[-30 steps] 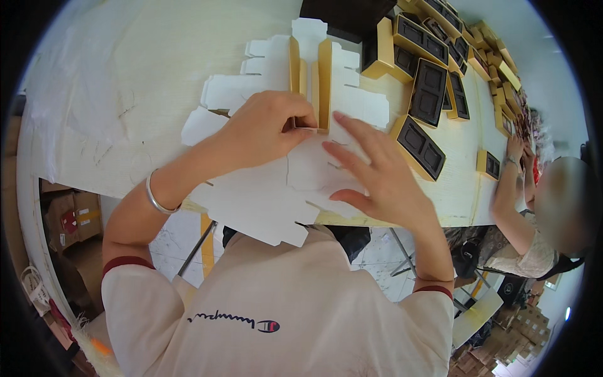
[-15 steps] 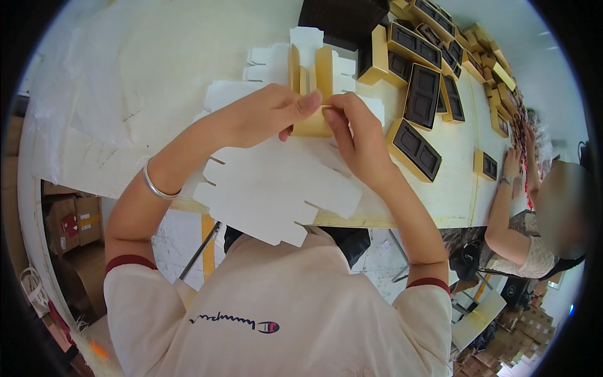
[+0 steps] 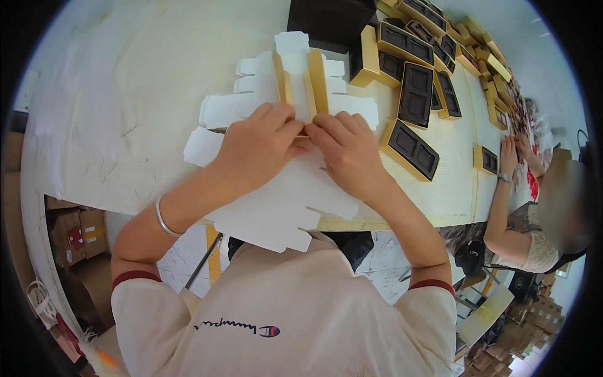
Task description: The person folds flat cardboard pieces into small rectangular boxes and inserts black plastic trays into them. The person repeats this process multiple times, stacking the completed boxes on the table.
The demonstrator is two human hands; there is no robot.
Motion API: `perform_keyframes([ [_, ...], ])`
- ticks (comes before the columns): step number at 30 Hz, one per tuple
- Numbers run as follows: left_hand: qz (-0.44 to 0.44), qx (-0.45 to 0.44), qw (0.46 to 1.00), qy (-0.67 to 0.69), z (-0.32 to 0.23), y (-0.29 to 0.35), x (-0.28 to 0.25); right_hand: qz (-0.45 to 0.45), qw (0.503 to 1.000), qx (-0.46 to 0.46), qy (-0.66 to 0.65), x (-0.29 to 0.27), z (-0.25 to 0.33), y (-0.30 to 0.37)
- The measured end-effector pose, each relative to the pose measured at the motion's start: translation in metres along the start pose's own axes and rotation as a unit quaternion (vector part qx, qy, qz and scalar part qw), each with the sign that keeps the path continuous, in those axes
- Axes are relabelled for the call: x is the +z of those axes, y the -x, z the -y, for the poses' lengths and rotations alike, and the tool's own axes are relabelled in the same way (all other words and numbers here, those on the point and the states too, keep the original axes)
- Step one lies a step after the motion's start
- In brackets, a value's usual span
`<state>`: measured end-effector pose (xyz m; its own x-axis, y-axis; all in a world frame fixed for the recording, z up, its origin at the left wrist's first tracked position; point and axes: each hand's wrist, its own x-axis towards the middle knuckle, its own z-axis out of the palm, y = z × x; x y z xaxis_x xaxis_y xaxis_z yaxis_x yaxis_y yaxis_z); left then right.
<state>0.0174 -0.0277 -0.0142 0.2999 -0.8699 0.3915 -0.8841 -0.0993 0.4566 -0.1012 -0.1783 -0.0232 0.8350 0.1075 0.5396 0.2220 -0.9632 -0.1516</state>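
Before me lies a stack of flat white die-cut carton sheets [image 3: 276, 220] with notched tabs. On top stands a partly folded gold carton [image 3: 319, 81], its two long sides raised and its inside white. My left hand [image 3: 259, 141] is closed at the carton's near left corner, fingertips pinching its near edge. My right hand [image 3: 345, 147] pinches the same near end from the right, close beside the left. The fingers cover most of the near flap. A silver bangle [image 3: 164, 217] circles my left wrist.
Several gold boxes with dark two-part inserts [image 3: 416, 94] are piled on the right, beside a large dark box [image 3: 330, 22]. A clear plastic sheet [image 3: 81, 94] lies on the left of the table. At the far right a co-worker's hands [image 3: 510, 157] work near one small box [image 3: 486, 159].
The near gold flap, seen facing me earlier, is now folded up and mostly behind my fingers. Both hands have turned palm-down and come together at the carton's near end.
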Motion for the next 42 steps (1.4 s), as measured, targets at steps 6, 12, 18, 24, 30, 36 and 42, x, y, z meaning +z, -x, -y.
perform_keyframes([
  [6,0.083,-0.066,0.992,0.072,0.011,-0.008,0.002,0.18,0.965,0.125,-0.143,-0.009,-0.007,-0.016],
  [12,0.085,0.095,0.992,0.002,0.009,-0.019,-0.039,0.027,0.998,0.011,-0.047,-0.035,-0.028,-0.015],
  [18,-0.091,0.125,0.97,-0.189,-0.032,-0.009,-0.052,0.09,0.978,0.05,0.18,-0.055,0.028,-0.022],
  [24,0.139,0.121,0.98,-0.071,0.038,0.009,-0.031,0.121,0.987,0.066,-0.084,-0.059,0.036,-0.012],
  [30,0.04,0.214,0.969,-0.119,0.031,-0.012,-0.048,0.146,0.988,-0.019,-0.044,-0.056,-0.017,0.008],
  [36,0.094,0.138,0.978,-0.123,-0.012,0.024,-0.036,0.176,0.977,-0.109,-0.052,-0.047,-0.015,0.005],
  [42,0.07,0.084,0.991,0.079,0.012,0.025,-0.023,0.134,0.984,-0.033,-0.114,-0.037,-0.005,0.007],
])
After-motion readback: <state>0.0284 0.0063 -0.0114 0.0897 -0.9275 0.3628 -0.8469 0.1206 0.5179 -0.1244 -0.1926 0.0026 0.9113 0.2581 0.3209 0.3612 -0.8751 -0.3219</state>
